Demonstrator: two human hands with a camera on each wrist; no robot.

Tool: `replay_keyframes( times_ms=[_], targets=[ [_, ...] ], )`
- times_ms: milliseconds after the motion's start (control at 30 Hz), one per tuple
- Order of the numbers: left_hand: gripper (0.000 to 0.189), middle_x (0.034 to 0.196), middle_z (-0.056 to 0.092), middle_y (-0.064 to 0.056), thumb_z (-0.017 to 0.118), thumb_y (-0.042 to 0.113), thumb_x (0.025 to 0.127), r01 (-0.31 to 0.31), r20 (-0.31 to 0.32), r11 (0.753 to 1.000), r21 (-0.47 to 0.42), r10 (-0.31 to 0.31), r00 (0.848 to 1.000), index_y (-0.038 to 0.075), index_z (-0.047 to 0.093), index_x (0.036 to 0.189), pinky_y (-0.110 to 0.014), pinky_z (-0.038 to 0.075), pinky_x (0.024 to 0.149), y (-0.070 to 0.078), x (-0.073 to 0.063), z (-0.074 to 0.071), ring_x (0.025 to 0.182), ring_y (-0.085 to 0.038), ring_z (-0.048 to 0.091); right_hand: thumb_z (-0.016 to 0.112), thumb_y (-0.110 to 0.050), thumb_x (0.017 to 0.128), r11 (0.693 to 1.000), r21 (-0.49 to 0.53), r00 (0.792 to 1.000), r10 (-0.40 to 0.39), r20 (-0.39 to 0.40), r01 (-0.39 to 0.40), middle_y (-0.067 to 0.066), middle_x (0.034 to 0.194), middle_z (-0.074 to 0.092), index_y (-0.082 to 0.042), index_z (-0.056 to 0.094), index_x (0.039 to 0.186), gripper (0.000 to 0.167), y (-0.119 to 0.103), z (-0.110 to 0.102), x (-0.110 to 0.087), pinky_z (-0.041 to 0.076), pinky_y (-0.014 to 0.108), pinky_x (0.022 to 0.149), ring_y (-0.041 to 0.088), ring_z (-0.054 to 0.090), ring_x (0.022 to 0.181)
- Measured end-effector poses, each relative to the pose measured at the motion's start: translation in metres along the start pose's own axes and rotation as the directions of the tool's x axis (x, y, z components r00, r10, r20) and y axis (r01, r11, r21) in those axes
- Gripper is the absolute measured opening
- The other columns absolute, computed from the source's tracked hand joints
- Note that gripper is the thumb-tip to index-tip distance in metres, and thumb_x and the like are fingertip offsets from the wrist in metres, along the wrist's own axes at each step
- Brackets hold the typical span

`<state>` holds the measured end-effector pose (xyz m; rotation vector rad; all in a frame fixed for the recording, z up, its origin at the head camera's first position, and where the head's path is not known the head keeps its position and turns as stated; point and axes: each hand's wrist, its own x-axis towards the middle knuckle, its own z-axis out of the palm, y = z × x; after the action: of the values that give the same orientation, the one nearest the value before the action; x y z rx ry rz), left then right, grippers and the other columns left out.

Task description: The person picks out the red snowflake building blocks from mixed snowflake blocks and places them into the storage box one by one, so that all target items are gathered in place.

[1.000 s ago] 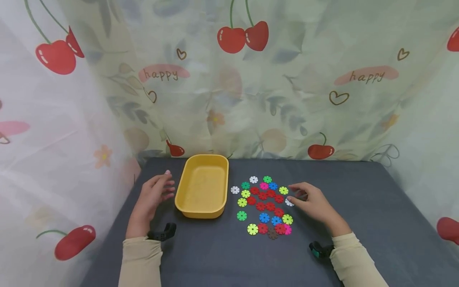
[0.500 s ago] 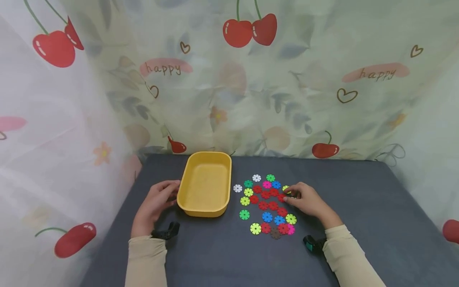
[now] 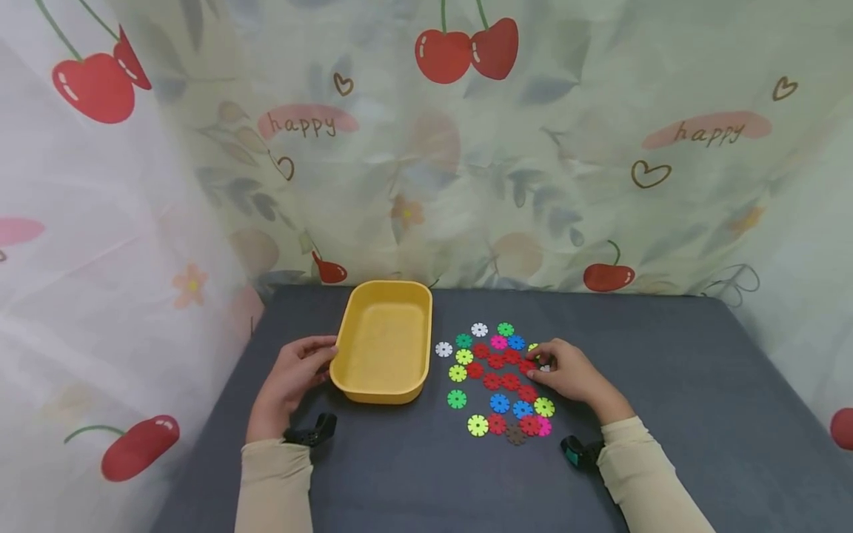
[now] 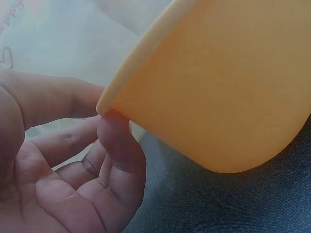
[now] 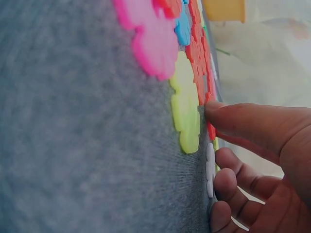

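My left hand (image 3: 293,377) grips the left rim of an empty yellow plastic basin (image 3: 381,396). In the left wrist view, the thumb and a curled finger meet at that rim (image 4: 131,65). Over the right side of a spread of flat notched plastic discs lies my right hand (image 3: 571,374). Its thumb and index finger pinch the edge of a red disc (image 3: 525,366) lying on the table. The other fingers are close to a white disc (image 5: 210,170), mostly hidden in the head view. A yellow-green disc (image 3: 532,347) peeks out beyond the index finger.
Red, blue (image 3: 500,403), green (image 3: 456,399), pink, white and brown discs (image 3: 516,434) lie between basin and right hand, some overlapping. The table has a dark grey cloth (image 3: 400,474). A patterned curtain (image 3: 373,185) encloses the back and sides.
My left hand has moved right from beside the basin onto its rim. My right hand has moved slightly left, its fingers closing at a red disc. The view has shifted a little.
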<state>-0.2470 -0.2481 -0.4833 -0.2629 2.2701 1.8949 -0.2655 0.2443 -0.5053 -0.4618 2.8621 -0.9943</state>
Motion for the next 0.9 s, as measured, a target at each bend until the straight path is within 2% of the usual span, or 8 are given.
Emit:
replay_keyframes(
  times_ms=[333,600,733,900],
  targets=[
    [0.049,0.132,0.068,-0.017,0.066,0.025,0.106,-0.006,0.011,1.0,-0.015,0.006,1.0,0.002,0.058,0.149,-0.028,0.058,0.078,-0.003,0.001,0.001,0.096,-0.015,0.065,0.083,-0.014,0.092,0.997,0.064,0.999,0.048,-0.011,-0.047,0.007,0.092,0.065,-0.007,0.066,0.104,0.022,-0.004,-0.003,-0.008,0.048,0.029,0.063,0.018,0.055,0.071],
    [0.05,0.134,0.067,-0.016,0.066,0.026,0.106,-0.009,0.018,0.999,-0.037,0.009,1.0,0.002,0.057,0.15,-0.027,0.057,0.078,-0.003,0.001,0.0,0.097,-0.014,0.064,0.074,-0.007,0.096,0.987,0.16,0.998,0.028,-0.055,-0.019,0.008,0.092,0.07,-0.005,0.069,0.105,0.011,-0.004,-0.006,-0.011,0.052,0.029,0.063,0.02,0.063,0.072],
    [0.05,0.136,0.065,-0.017,0.065,0.024,0.107,0.0,0.019,0.999,-0.044,0.001,1.0,0.002,0.056,0.151,-0.027,0.057,0.079,-0.004,0.002,0.0,0.099,-0.014,0.064,0.074,-0.01,0.099,0.968,0.25,0.996,0.038,-0.079,-0.017,0.012,0.096,0.071,-0.005,0.07,0.109,0.012,-0.001,-0.005,-0.013,0.055,0.032,0.064,0.026,0.069,0.073],
    [0.05,0.136,0.066,-0.015,0.064,0.024,0.107,-0.001,0.016,0.999,-0.053,0.001,1.0,0.002,0.055,0.151,-0.028,0.056,0.08,-0.004,0.002,0.001,0.099,-0.013,0.064,0.074,-0.014,0.1,0.927,0.376,0.991,0.062,-0.119,-0.013,0.019,0.107,0.071,-0.001,0.069,0.114,0.02,-0.004,-0.004,-0.014,0.061,0.037,0.071,0.032,0.076,0.083]
  ],
)
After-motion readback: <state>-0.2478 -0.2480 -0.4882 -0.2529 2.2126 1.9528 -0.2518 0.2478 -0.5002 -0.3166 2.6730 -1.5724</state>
